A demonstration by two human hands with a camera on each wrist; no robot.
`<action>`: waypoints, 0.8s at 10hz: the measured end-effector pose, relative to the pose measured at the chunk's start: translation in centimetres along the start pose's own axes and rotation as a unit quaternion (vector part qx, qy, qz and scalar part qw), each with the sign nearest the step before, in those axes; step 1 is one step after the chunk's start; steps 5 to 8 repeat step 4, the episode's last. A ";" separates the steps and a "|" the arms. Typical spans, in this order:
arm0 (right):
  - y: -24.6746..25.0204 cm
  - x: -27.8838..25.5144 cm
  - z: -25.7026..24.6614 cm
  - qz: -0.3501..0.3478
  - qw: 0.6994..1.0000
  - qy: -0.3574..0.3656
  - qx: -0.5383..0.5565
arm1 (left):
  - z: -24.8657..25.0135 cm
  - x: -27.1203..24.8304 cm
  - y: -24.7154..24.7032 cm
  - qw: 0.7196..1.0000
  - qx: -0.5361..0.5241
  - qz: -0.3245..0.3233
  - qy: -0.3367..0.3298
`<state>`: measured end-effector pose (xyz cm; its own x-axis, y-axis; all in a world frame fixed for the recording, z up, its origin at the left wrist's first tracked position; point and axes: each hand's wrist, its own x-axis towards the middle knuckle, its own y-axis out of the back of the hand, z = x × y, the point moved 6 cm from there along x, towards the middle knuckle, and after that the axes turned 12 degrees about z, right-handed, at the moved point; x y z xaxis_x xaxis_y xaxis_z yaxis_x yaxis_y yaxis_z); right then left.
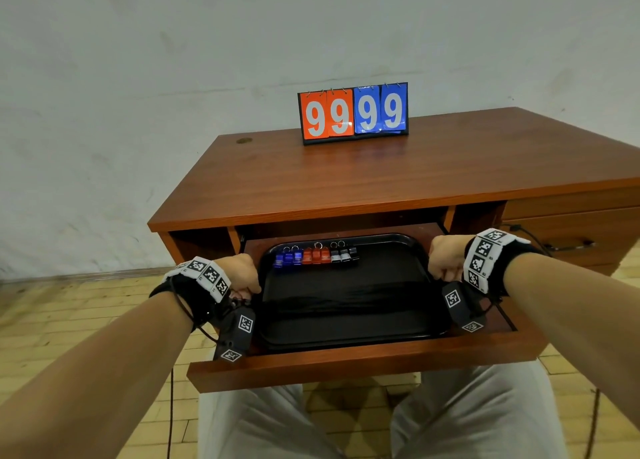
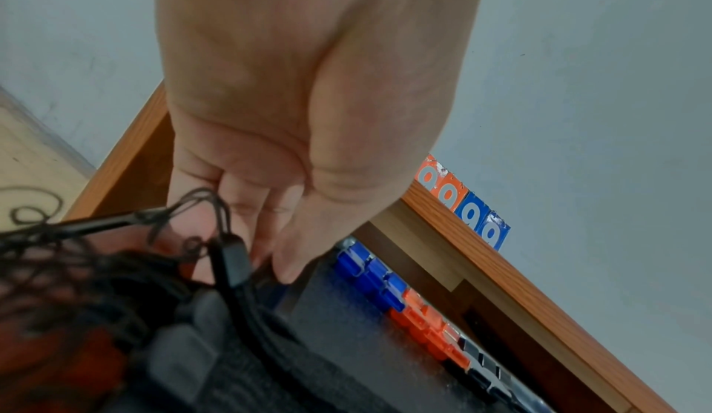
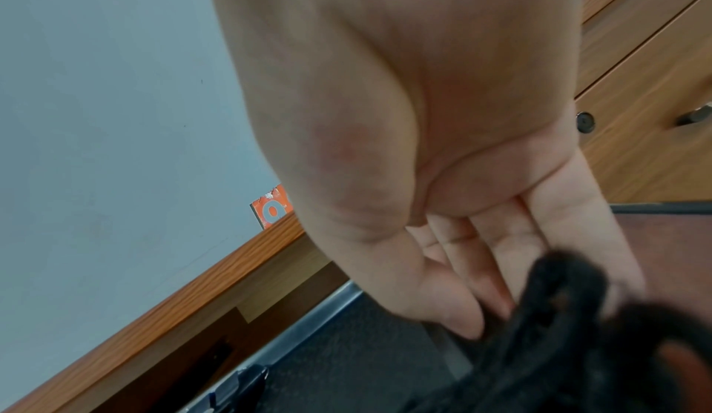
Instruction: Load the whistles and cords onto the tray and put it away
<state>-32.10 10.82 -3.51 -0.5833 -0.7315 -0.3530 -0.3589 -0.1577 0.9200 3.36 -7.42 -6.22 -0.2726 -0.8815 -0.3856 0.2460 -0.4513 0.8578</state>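
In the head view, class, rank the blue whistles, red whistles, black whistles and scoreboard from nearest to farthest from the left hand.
1. Blue whistles, left end of the row on the tray.
2. Red whistles, middle of the row.
3. Black whistles, right end.
4. Scoreboard, back of the desktop.

Measured from the left hand.

Right hand (image 3: 424,145) points fingers (image 3: 497,252) downward at the black cords (image 3: 570,313), thumb at the black tray (image 3: 347,343) rim. Desk edge (image 3: 192,291) runs behind.
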 end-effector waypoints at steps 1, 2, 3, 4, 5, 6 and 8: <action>0.2 -0.4 -0.2 0.007 1.000 0.003 -0.001 | 0.0 -0.1 0.1 1.000 -0.014 -0.010 0.011; 0.3 -0.6 -0.6 0.013 1.000 0.012 -0.002 | 0.3 -0.8 0.3 1.000 -0.008 -0.006 0.015; 0.8 -0.8 -0.8 0.023 0.999 0.021 -0.005 | 0.9 -1.7 0.9 1.000 0.008 0.009 0.017; 1.8 -1.2 -1.4 0.035 0.999 0.038 0.000 | 2.0 -2.5 2.0 1.000 0.011 0.026 0.004; 1.8 -1.2 -1.4 0.035 0.999 0.038 0.000 | 2.0 -2.5 2.0 1.000 0.011 0.026 0.004; 1.8 -1.2 -1.4 0.035 0.999 0.038 0.000 | 2.0 -2.5 2.0 1.000 0.011 0.026 0.004; 1.8 -1.2 -1.4 0.035 0.999 0.038 0.000 | 2.0 -2.5 2.0 1.000 0.011 0.026 0.004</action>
